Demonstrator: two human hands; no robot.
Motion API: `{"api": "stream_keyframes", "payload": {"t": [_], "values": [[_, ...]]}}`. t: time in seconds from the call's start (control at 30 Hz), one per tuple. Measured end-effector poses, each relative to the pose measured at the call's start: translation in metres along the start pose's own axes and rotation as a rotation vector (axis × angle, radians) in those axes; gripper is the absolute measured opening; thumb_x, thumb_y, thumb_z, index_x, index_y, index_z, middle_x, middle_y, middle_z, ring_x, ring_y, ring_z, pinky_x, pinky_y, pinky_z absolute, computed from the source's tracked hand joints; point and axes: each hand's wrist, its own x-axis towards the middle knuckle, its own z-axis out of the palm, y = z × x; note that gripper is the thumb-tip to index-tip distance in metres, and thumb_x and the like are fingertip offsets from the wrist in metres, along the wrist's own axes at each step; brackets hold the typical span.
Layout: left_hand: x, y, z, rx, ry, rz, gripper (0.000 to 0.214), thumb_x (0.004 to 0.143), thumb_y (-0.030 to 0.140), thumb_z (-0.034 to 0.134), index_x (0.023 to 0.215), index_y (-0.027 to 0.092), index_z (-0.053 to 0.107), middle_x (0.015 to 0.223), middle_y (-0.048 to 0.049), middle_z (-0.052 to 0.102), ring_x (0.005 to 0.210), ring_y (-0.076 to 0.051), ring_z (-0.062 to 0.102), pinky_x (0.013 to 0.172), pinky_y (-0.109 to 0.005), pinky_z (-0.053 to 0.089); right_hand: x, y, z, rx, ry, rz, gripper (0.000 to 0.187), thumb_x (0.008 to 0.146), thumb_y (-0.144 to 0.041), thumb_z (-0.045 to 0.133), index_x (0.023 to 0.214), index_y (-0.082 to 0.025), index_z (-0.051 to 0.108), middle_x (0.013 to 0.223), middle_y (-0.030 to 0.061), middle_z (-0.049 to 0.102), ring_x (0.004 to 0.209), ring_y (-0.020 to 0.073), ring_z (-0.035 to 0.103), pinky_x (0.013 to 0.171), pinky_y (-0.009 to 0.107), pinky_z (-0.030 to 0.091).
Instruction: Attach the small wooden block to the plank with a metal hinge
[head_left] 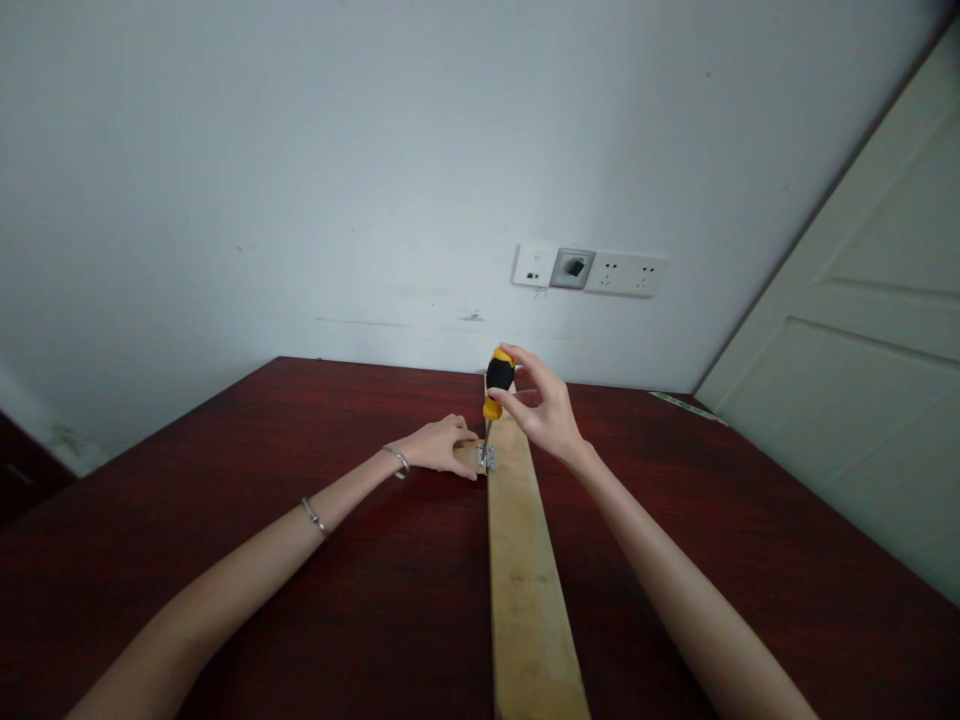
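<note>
A long pale wooden plank (pixel 525 580) lies on the dark red table (pixel 300 560), running away from me. A small metal hinge (pixel 487 457) sits at its left edge, joined to a small wooden piece (pixel 469 452). My right hand (pixel 546 408) grips a yellow and black screwdriver (pixel 498 380) held upright, its tip down on the hinge. My left hand (pixel 441 445) rests curled on the small wooden piece beside the hinge, pressing it down. A bracelet is on my left wrist.
A white wall rises behind the table with a row of sockets (pixel 590 269). A pale door (pixel 862 340) stands at the right. The table's far edge meets the wall just beyond the plank's end.
</note>
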Motion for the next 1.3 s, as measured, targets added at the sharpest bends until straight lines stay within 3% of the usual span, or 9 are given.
{"api": "stream_keyframes", "payload": {"t": [0.63,1.03,1.2,1.3], "values": [[0.001,-0.001,0.001,0.011,0.006,0.014,0.065,0.066,0.065,0.065,0.114,0.023,0.06,0.103,-0.0063,0.051,0.097,-0.025,0.05,0.077,-0.028,0.04,-0.001,0.001,0.001,0.087,-0.001,-0.024,0.049,0.078,-0.028,0.062,0.126,-0.027,0.049,0.123,0.0082,0.053,0.088,0.0176,0.058,0.057,0.026,0.059],[0.0,0.001,-0.001,0.014,0.005,0.008,0.065,0.066,0.065,0.065,0.115,0.022,0.06,0.103,-0.0066,0.052,0.098,-0.025,0.05,0.076,-0.028,0.041,0.0,0.001,0.001,0.022,-0.025,-0.028,0.05,0.08,-0.03,0.06,0.128,-0.029,0.045,0.122,0.0079,0.051,0.089,0.0176,0.056,0.058,0.027,0.058],[0.0,0.001,-0.001,0.015,-0.002,0.009,0.066,0.065,0.067,0.064,0.114,0.022,0.061,0.103,-0.0064,0.052,0.096,-0.024,0.05,0.074,-0.027,0.04,0.006,-0.003,-0.002,-0.065,-0.105,-0.012,0.048,0.081,-0.03,0.058,0.128,-0.029,0.044,0.111,0.0087,0.05,0.088,0.0185,0.054,0.051,0.025,0.055],[0.0,0.001,-0.002,0.015,-0.002,0.016,0.066,0.066,0.068,0.063,0.113,0.022,0.061,0.102,-0.0063,0.052,0.095,-0.024,0.05,0.073,-0.027,0.04,0.013,-0.006,-0.005,-0.156,-0.169,-0.025,0.043,0.081,-0.029,0.06,0.122,-0.026,0.049,0.106,0.0087,0.048,0.092,0.0197,0.053,0.058,0.027,0.055]]}}
